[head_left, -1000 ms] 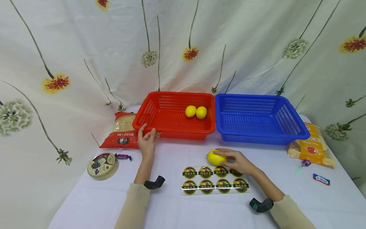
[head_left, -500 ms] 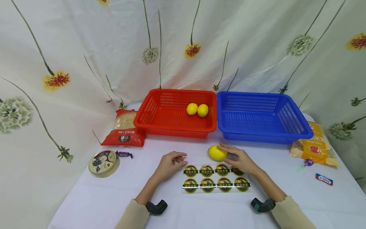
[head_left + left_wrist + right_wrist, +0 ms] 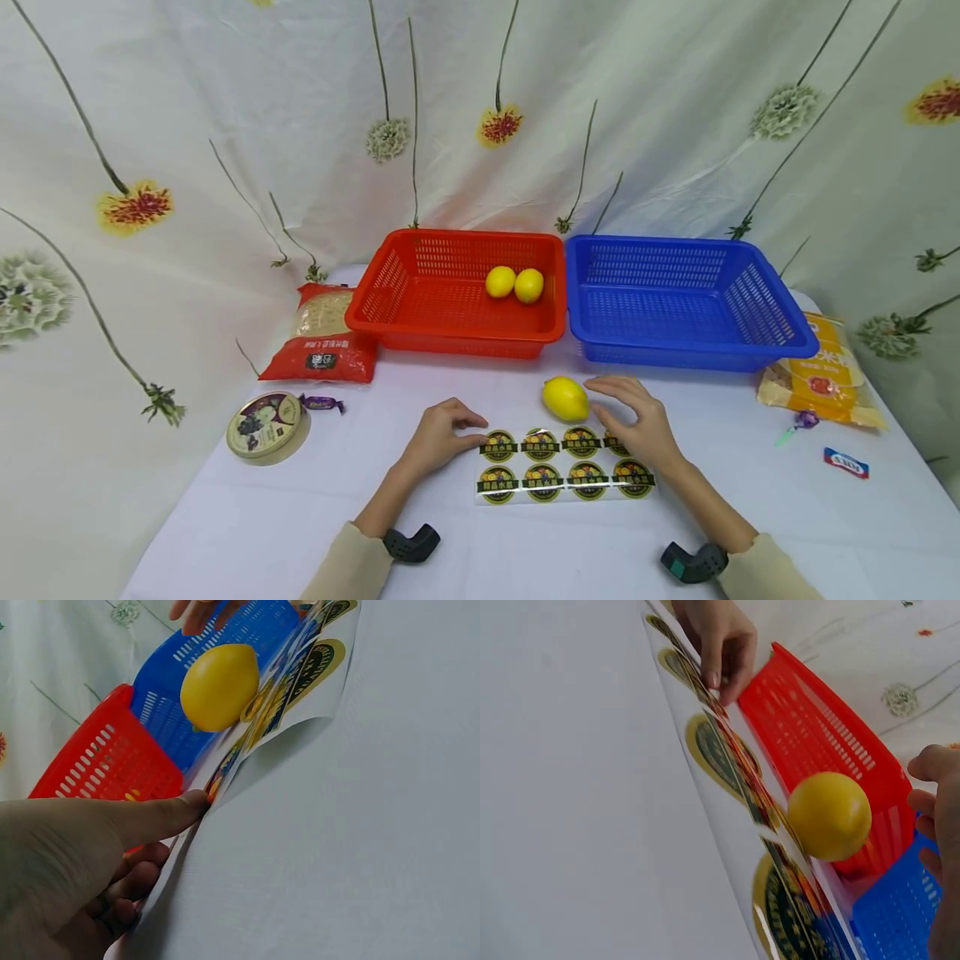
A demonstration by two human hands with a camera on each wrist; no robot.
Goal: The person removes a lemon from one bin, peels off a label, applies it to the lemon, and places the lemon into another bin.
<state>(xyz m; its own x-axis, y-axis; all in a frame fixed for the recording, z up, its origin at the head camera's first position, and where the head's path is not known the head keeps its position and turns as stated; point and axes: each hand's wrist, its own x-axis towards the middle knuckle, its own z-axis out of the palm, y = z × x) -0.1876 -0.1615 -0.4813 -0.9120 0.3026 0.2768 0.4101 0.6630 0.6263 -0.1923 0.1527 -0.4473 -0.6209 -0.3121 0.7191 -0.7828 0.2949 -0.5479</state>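
Note:
A yellow lemon [image 3: 566, 398] lies on the white table just behind a clear sheet of round fruit stickers [image 3: 543, 482]. My left hand [image 3: 442, 433] is at the sheet's far left corner, thumb and forefinger pinching its edge. In the left wrist view, that thumb [image 3: 176, 814] presses on the sheet's edge, and part of the sheet bows up off the table. To the right of the lemon, my right hand [image 3: 643, 421] holds nothing, its fingers spread and apart from the fruit. The right wrist view shows a gap between the lemon [image 3: 829, 815] and those fingers.
Behind the lemon stand a red basket [image 3: 465, 340] with two lemons [image 3: 514, 285] inside and a blue basket [image 3: 690, 354]. At left are a red food bag [image 3: 322, 354], a round tin [image 3: 264, 425] and a purple candy [image 3: 322, 402]. A yellow bag [image 3: 825, 379], lollipop [image 3: 804, 421] and small candy [image 3: 846, 462] lie right.
My left hand has come from the red basket's front rim down to the sticker sheet's corner. My right hand has let go of the lemon and drawn slightly right.

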